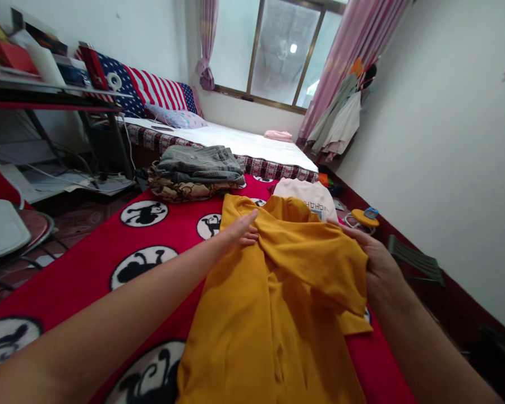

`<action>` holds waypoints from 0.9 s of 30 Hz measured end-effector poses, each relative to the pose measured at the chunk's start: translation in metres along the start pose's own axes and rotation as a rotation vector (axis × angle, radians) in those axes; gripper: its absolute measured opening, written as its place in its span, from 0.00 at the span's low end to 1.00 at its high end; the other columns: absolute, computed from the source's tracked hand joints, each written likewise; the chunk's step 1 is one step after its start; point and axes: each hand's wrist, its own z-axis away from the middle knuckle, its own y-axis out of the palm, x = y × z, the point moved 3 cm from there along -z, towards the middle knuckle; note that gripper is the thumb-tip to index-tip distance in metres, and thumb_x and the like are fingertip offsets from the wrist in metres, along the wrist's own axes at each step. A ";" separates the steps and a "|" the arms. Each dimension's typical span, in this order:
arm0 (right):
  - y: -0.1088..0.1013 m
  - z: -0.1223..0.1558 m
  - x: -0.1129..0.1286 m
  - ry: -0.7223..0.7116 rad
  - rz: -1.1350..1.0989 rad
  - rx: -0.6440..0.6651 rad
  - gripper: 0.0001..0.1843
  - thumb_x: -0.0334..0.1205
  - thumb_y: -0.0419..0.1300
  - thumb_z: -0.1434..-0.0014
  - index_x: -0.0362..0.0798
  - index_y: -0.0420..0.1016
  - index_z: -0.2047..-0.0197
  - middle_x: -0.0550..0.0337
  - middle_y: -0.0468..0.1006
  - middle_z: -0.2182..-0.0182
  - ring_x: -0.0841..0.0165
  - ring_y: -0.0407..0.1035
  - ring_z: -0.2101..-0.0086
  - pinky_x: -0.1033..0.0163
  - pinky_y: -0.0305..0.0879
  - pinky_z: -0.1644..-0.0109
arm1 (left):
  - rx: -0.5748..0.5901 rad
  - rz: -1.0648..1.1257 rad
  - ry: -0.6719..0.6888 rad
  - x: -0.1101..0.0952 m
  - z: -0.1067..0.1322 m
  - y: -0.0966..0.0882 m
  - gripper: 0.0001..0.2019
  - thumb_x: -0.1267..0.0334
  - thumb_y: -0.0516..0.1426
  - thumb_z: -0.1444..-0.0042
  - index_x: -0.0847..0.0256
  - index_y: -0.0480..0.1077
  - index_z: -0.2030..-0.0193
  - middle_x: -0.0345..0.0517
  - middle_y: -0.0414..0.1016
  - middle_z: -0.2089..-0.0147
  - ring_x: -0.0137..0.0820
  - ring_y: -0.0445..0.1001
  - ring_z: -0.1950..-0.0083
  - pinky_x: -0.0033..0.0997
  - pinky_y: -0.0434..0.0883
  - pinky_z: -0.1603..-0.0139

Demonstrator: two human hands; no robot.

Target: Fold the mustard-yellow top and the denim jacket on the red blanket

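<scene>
A mustard-yellow dress (231, 331) with a wide sleeve is spread over the red blanket (185, 264) in front of me, its lower end running out of the picture. My left hand (243, 231) rests on its upper left part, thumb apart from the fingers, touching the fabric without a visible grip. At the right, my right hand (374, 255) has hold of the sleeve side, its fingers partly hidden behind the cloth. The right part of the dress lies folded across the middle. Just beyond the collar lies a pale pink printed shirt (305, 193).
A folded stack of jeans and patterned clothes (197, 171) sits at the blanket's far left. Behind is a bed (231, 140) under a window. A cluttered desk (59, 92) and a stool (4, 230) stand left; a yellow round object (364, 217) and a wall are right.
</scene>
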 end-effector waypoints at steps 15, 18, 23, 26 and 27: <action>0.120 0.109 -0.116 -0.310 1.400 0.940 0.44 0.48 0.63 0.50 0.45 0.56 0.33 0.48 0.77 0.52 0.55 0.73 0.57 0.58 0.66 0.58 | -0.156 -0.299 0.059 -0.033 -0.055 -0.024 0.24 0.67 0.72 0.66 0.62 0.72 0.60 0.38 0.68 0.76 0.31 0.70 0.75 0.27 0.66 0.72; 0.098 0.106 -0.103 -0.330 1.467 0.857 0.47 0.49 0.67 0.54 0.46 0.56 0.33 0.48 0.77 0.50 0.54 0.72 0.55 0.58 0.65 0.55 | -0.185 -0.288 0.055 -0.028 -0.061 -0.023 0.18 0.77 0.69 0.67 0.65 0.72 0.67 0.39 0.67 0.78 0.33 0.70 0.74 0.27 0.64 0.73; 0.063 0.108 -0.099 -0.344 1.680 0.668 0.08 0.36 0.63 0.48 0.49 0.72 0.62 0.56 0.79 0.65 0.63 0.72 0.67 0.63 0.58 0.68 | -0.204 -0.144 0.083 -0.018 -0.068 -0.032 0.09 0.73 0.66 0.59 0.63 0.71 0.72 0.39 0.67 0.79 0.30 0.69 0.75 0.26 0.65 0.73; 0.069 0.124 -0.104 -0.573 1.635 0.664 0.02 0.34 0.58 0.43 0.50 0.71 0.65 0.57 0.77 0.70 0.67 0.70 0.74 0.64 0.49 0.76 | -0.218 -0.023 0.122 -0.015 -0.072 -0.039 0.08 0.70 0.66 0.56 0.63 0.70 0.71 0.40 0.70 0.78 0.30 0.71 0.75 0.27 0.67 0.71; 0.075 0.130 -0.105 -0.639 1.592 0.686 0.02 0.36 0.58 0.41 0.50 0.71 0.64 0.57 0.76 0.71 0.69 0.69 0.76 0.63 0.46 0.78 | -0.215 0.015 0.135 -0.014 -0.074 -0.041 0.09 0.70 0.66 0.56 0.63 0.70 0.71 0.40 0.70 0.77 0.30 0.71 0.75 0.28 0.68 0.69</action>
